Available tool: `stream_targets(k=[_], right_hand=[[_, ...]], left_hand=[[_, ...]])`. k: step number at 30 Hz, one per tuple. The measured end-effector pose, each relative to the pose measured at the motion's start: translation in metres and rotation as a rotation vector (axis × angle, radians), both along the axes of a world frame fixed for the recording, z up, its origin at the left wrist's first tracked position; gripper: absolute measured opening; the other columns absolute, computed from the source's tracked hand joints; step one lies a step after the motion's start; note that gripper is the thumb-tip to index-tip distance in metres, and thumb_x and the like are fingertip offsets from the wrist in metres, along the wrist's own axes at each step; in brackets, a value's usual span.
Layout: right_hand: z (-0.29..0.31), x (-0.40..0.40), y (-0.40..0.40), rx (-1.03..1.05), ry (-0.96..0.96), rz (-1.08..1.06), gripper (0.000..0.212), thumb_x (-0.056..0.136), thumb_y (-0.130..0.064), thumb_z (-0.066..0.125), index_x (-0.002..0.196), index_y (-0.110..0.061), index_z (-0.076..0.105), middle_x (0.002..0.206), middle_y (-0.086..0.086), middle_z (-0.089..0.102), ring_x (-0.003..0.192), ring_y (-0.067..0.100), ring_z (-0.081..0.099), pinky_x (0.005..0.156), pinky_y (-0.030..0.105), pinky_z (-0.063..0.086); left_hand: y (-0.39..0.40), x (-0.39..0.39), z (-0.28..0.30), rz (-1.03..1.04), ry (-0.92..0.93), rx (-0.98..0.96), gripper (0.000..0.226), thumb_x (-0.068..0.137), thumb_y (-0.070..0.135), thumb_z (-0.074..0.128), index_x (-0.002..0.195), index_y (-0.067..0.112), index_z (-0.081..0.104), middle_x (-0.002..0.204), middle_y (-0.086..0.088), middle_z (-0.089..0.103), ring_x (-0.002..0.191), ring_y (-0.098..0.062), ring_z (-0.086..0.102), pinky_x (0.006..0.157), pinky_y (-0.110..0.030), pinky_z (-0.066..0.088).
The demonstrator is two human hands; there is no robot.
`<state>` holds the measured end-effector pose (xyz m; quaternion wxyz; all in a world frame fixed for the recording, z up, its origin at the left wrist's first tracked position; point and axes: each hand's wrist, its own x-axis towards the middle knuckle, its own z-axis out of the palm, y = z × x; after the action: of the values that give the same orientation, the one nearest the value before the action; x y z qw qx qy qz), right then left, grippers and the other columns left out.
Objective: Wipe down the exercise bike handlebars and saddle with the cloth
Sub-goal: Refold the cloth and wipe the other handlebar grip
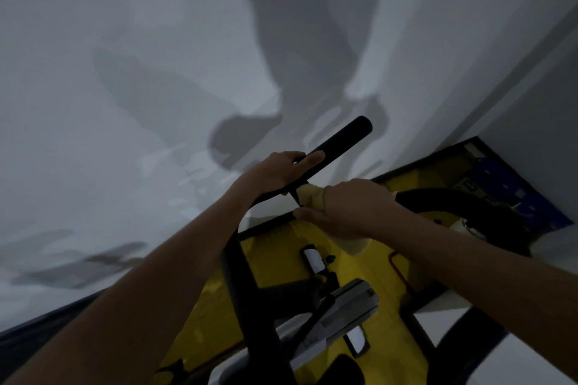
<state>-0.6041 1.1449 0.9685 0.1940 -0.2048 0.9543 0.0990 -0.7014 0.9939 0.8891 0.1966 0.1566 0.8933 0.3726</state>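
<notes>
The bike frame [250,300] is rising from the yellow mat [215,319] below both hands. The right hand [350,209] is clenching its fingers [308,215] around the pale cloth [311,195], pressing it onto the black handlebar [341,136] — directly beside the left hand [276,170]. The left fingers are wrapping the bar, thumb lying along it. Beyond the fingers, shadows are falling on the white wall [125,72].

- Pale grey-white wall [125,72] across most of view; dim, flat light.
- Soft dark shadows [300,40] cast on it, blurred at edges.
- Yellow floor mat [275,259] with black border, lower centre.
- Blue patch [513,184] at right, detail unclear.
</notes>
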Motion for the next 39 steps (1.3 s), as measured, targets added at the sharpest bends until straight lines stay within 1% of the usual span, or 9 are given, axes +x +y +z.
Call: stream_targets(k=[3,6,8,15,21,26,32,37,39], right_hand=[[-0.023,-0.013,-0.015,-0.219,-0.001,-0.162,0.048,0.103,-0.061,0.029,0.132,-0.029,0.05,0.103,0.006,0.065,0.094,0.025,0.065,0.069,0.034,0.038],[-0.052,-0.03,-0.027,-0.306,0.068,-0.213,0.045,0.103,-0.057,0.031,0.129,-0.033,0.06,0.1,-0.002,0.065,0.073,0.013,0.051,0.058,0.029,0.033],[-0.06,-0.038,-0.03,-0.336,0.05,-0.272,0.043,0.101,-0.056,0.036,0.122,-0.031,0.065,0.097,-0.007,0.065,0.077,0.012,0.051,0.064,0.028,0.037],[-0.048,-0.042,-0.038,-0.368,-0.122,-0.455,0.062,0.092,-0.07,0.039,0.128,-0.026,0.064,0.113,0.005,0.069,0.099,0.024,0.064,0.089,0.042,0.053],[-0.015,-0.006,-0.025,-0.119,-0.039,-0.249,0.064,0.096,-0.07,0.039,0.141,-0.026,0.045,0.122,0.009,0.065,0.111,0.027,0.062,0.087,0.04,0.047],[0.021,0.023,0.01,0.098,0.049,-0.068,0.08,0.086,-0.083,0.04,0.113,-0.012,0.062,0.075,0.0,0.052,0.071,0.019,0.054,0.068,0.033,0.043],[0.046,0.025,0.058,0.172,0.106,0.176,0.078,0.082,-0.086,0.04,0.121,-0.021,0.059,0.099,0.001,0.066,0.081,0.017,0.058,0.068,0.031,0.041],[0.069,0.018,0.1,0.088,0.011,0.008,0.069,0.075,-0.088,0.05,0.108,-0.027,0.059,0.084,-0.008,0.058,0.073,0.012,0.054,0.066,0.029,0.043],[0.069,0.017,0.105,0.105,-0.009,0.028,0.068,0.078,-0.087,0.047,0.107,-0.026,0.056,0.091,-0.003,0.062,0.078,0.015,0.057,0.068,0.03,0.043]], left_hand=[[0.0,-0.003,-0.003,0.009,-0.036,0.041,0.066,0.086,0.082,0.034,0.108,0.029,0.064,0.094,-0.001,0.071,0.076,-0.015,0.068,0.074,-0.03,0.053],[-0.003,-0.003,-0.004,0.034,-0.101,0.073,0.086,0.075,0.093,0.035,0.123,0.028,0.066,0.12,0.001,0.068,0.104,-0.015,0.064,0.098,-0.041,0.05],[-0.004,-0.002,-0.001,0.049,-0.126,0.088,0.087,0.074,0.093,0.037,0.127,0.029,0.065,0.123,0.001,0.067,0.109,-0.017,0.063,0.101,-0.044,0.049],[-0.004,0.007,0.008,0.126,-0.089,0.075,0.093,0.066,0.097,0.042,0.117,0.025,0.07,0.109,-0.002,0.071,0.096,-0.018,0.068,0.093,-0.046,0.055],[-0.004,0.016,0.014,0.116,0.0,0.065,0.076,0.076,0.089,0.043,0.095,0.022,0.073,0.076,-0.003,0.074,0.064,-0.018,0.072,0.074,-0.036,0.06],[0.005,0.022,0.019,0.095,0.1,-0.042,0.077,0.08,0.088,0.033,0.108,0.026,0.07,0.069,0.005,0.069,0.051,-0.012,0.068,0.065,-0.029,0.056],[0.003,0.023,0.019,0.07,0.131,-0.101,0.076,0.081,0.088,0.027,0.103,0.029,0.07,0.067,0.002,0.07,0.053,-0.011,0.068,0.073,-0.032,0.056],[0.003,0.021,0.013,0.088,0.133,-0.106,0.077,0.078,0.092,0.023,0.098,0.033,0.068,0.071,0.003,0.069,0.051,-0.011,0.068,0.077,-0.036,0.058],[0.004,0.018,0.011,0.089,0.122,-0.095,0.079,0.075,0.094,0.024,0.098,0.033,0.068,0.073,0.004,0.069,0.05,-0.011,0.068,0.077,-0.038,0.059]])
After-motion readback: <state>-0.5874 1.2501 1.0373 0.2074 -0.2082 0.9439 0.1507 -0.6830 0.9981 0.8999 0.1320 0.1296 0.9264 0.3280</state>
